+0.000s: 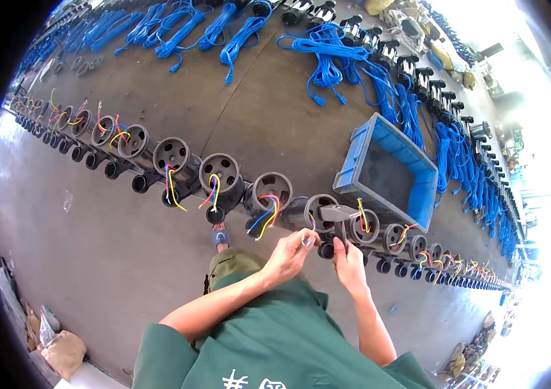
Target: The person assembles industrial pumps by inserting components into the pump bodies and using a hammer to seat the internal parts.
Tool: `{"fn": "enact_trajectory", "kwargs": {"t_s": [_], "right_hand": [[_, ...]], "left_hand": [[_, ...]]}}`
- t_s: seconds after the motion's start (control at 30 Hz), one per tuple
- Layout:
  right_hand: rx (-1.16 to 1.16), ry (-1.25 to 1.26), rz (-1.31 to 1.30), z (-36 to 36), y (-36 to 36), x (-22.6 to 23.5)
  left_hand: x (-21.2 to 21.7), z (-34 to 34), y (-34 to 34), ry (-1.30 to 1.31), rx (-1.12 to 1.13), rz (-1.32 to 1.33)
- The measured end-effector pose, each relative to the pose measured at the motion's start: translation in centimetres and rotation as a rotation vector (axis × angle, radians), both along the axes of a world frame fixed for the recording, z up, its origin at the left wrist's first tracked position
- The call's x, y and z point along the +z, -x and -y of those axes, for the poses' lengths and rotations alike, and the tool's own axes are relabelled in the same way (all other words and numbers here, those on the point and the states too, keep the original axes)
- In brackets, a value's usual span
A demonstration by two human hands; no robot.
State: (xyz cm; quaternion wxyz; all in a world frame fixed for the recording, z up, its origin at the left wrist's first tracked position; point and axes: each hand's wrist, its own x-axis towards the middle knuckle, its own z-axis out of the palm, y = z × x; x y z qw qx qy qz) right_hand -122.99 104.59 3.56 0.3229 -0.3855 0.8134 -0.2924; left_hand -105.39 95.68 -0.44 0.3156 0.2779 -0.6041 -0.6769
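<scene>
My right hand (350, 262) is closed around the handle of a hammer (339, 212), whose grey metal head is raised over a black round motor housing (321, 206). Close beside it, my left hand (288, 256) is closed in a pinch at the near side of that housing. Thin coloured wires (312, 222) come out of the housing towards my left fingertips; what exactly these fingers hold is too small to make out. Left of my hands stands another black housing (273, 190) with red, blue and yellow wires hanging out of its open end.
A long row of similar black housings (220, 174) crosses the view from left to right. Behind it a blue plastic crate (386, 172) sits on the floor (275, 110). Farther off lie many bundles of blue cable (327, 48) joined to black and silver units (389, 50).
</scene>
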Motion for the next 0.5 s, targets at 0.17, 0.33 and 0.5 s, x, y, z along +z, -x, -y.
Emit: {"fn": "enact_trajectory", "kwargs": {"t_s": [0.17,0.33,0.5], "right_hand": [[-0.212,-0.058,0.421,0.5,-0.1,6.2],[-0.1,0.116,0.022,-0.1,-1.4,4.7],[-0.066,-0.096,0.093,0.7,-0.7,2.1]], "left_hand": [[0.6,0.8,-0.9,-0.164,-0.047,-0.001],[0.7,1.0,-0.4,-0.156,-0.066,-0.012],[1.2,1.5,-0.2,-0.159,-0.056,-0.03]]}}
